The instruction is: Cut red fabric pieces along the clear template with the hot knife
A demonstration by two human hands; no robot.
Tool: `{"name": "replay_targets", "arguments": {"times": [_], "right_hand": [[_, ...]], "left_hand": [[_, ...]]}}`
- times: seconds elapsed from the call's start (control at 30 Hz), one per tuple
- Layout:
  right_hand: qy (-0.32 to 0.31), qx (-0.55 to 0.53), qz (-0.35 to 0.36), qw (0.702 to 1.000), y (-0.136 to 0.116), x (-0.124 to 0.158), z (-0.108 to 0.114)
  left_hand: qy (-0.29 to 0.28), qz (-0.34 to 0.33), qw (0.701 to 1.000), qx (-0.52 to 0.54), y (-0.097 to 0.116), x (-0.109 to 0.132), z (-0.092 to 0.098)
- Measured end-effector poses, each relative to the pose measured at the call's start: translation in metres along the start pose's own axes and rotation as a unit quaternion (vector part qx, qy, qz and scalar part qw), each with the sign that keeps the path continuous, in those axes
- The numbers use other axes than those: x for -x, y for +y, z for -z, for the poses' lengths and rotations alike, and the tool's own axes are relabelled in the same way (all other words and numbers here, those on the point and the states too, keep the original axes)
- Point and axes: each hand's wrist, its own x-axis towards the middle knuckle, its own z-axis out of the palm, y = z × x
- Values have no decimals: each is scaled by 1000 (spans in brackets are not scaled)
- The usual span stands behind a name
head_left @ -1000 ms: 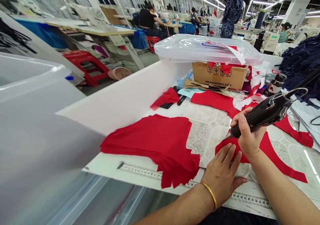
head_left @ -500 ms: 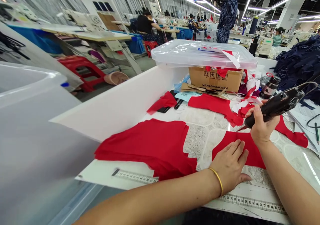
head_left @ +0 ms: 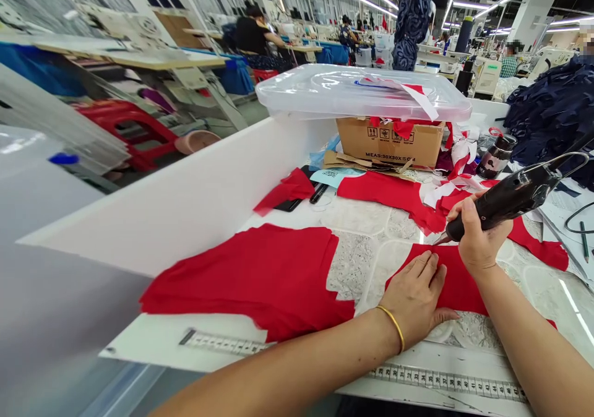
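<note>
Here the left hand (head_left: 414, 297) lies spread on red fabric (head_left: 459, 281); the right hand (head_left: 480, 240) grips a black cutter (head_left: 505, 199).

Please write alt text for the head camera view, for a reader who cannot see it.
A left hand presses red fabric flat on a table while the right hand holds a black electric tool at its edge. Behind stands a cardboard box under a clear plastic lid.

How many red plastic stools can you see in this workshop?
2. One red plastic stool stands nearby at left; a second red stool sits further back near a seated worker. Others may be hidden.
</note>
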Motion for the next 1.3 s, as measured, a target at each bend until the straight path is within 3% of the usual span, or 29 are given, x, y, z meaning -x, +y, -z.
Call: {"name": "replay_targets", "arguments": {"times": [0.43, 0.7, 0.83, 1.03, 1.3], "right_hand": [[39, -12, 15, 999, -1, -15, 29], [49, 14, 28, 998, 1, -16, 32], [64, 16, 38, 997, -1, -22, 41], [79, 32, 21, 996, 1, -28, 56], [94, 47, 25, 994, 1, -30, 56]], "left_hand": [[61, -10, 998, 0, 1, 2, -2], [58, -7, 998, -9, 1, 1, -2], [71, -16, 997, -3, 1, 2, -1], [48, -9, 999, 20, 2, 5, -3], [45, -16, 999, 20, -4, 3, 2]]}}
